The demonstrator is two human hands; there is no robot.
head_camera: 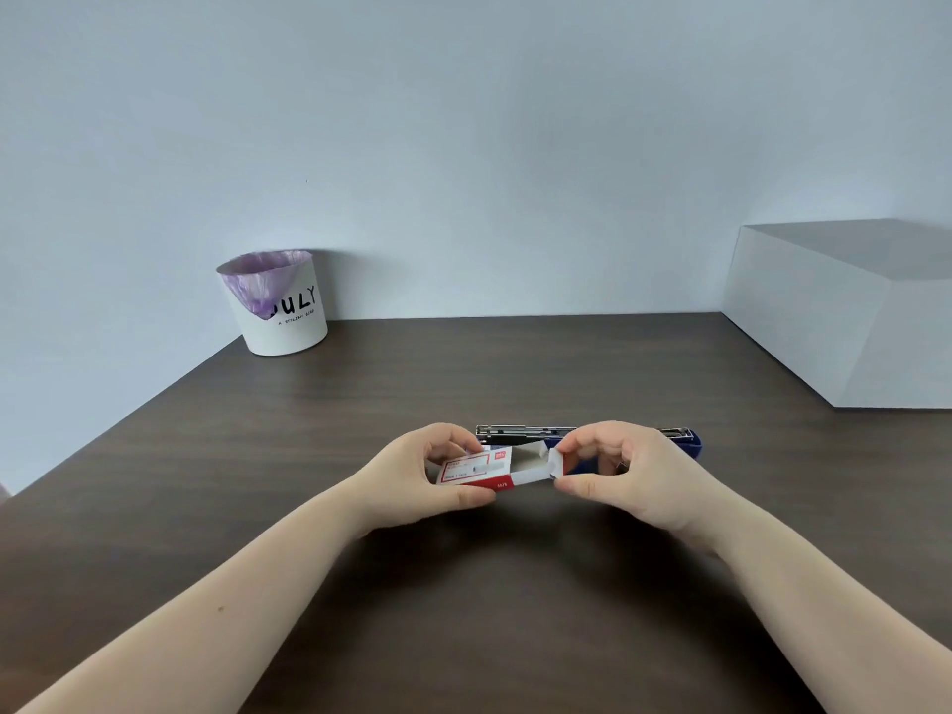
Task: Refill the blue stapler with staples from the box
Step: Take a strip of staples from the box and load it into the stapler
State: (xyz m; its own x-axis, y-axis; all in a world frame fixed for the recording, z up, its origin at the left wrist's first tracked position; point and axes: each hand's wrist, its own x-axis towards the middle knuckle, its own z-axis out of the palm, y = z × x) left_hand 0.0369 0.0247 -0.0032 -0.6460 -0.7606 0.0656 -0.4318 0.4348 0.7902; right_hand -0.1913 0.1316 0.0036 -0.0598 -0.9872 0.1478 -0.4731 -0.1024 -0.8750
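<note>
Far to the left of your fingers, at the back corner of the worktop [257, 507] against the wall, stands a white bin [281, 306] with a purple liner; it is well apart from your hands, and the dark wood between it and them lies bare. The worktop's left edge runs diagonally toward you, well outside your left forearm.

Your left hand [420, 479] comes in from the lower left, palm turned inward, its fingers [453, 440] curled over the far side of the staple box [476, 468] and the thumb pressed along the near edge, so it is closed on the red and white sleeve. The box is held just above the worktop, between your two hands, its label facing up.

The inner tray [536, 468] is slid partway out toward the right, white inside; I cannot tell what it holds. Your right hand [623, 474] pinches the tray's end between thumb and forefinger, the other fingers curled loosely.

Just behind both sets of fingers lies the blue stapler [687, 445], lengthwise across the worktop, its metal channel [520, 431] showing on top.

Well to the right, a large white block [845, 311] sits at the back right corner.
</note>
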